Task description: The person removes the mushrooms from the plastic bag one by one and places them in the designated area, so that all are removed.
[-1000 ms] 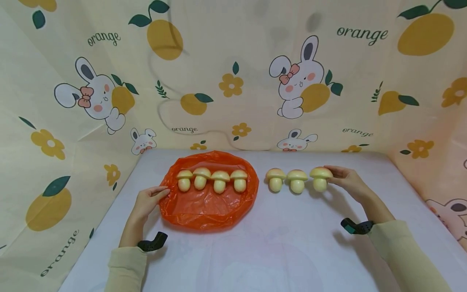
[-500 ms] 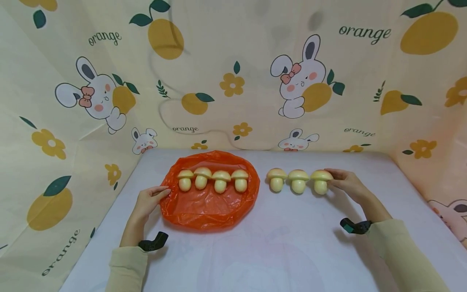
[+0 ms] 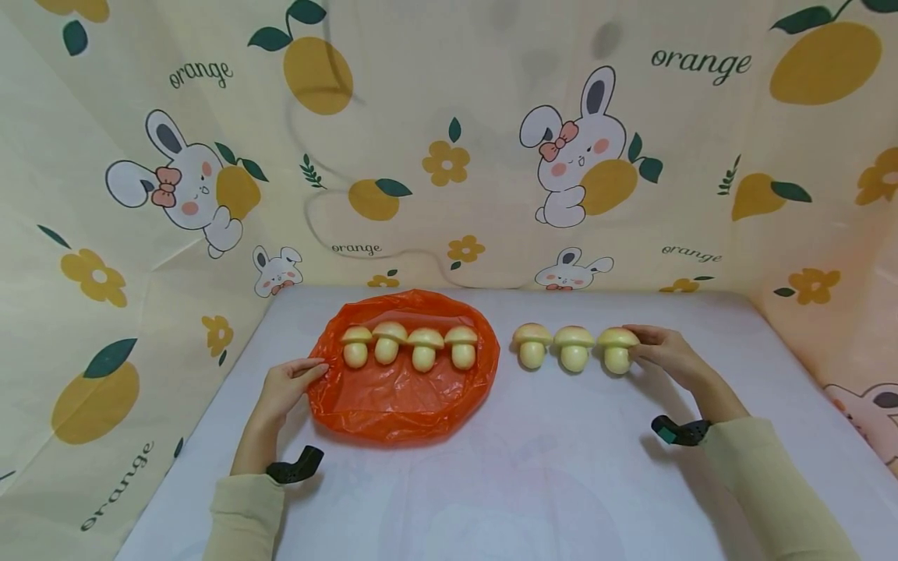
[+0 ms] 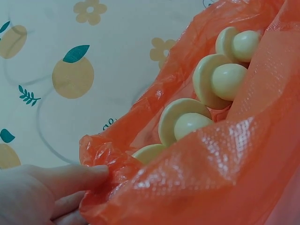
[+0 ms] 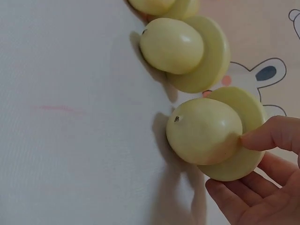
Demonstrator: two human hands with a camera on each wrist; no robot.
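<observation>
My left hand (image 3: pixel 283 389) pinches the left rim of an orange-red plastic bag (image 3: pixel 393 427), which lies spread with its mouth open. In the left wrist view the thumb (image 4: pixel 82 177) presses on the crumpled edge. Several pale yellow toy mushrooms (image 3: pixel 424 349) lie in a row inside the bag. Right of it, three more form a line on the table. My right hand (image 3: pixel 669 354) holds the rightmost toy mushroom (image 3: pixel 617 354) between thumb and fingers. In the right wrist view, the thumb lies on the stem, with fingers under the cap (image 5: pixel 234 171).
The white table (image 3: pixel 477 499) ends at a cream backdrop cloth (image 3: pixel 393 93) printed with rabbits, oranges and flowers. Just left of the held piece stand a toy mushroom (image 3: pixel 574 348) and another toy mushroom (image 3: pixel 531 345). Black wrist devices (image 3: pixel 295 465) sit on both arms.
The right hand has lowered the rightmost toy mushroom slightly, bringing it level with its neighbours, and then stayed still. The left hand keeps its place on the bag rim.
</observation>
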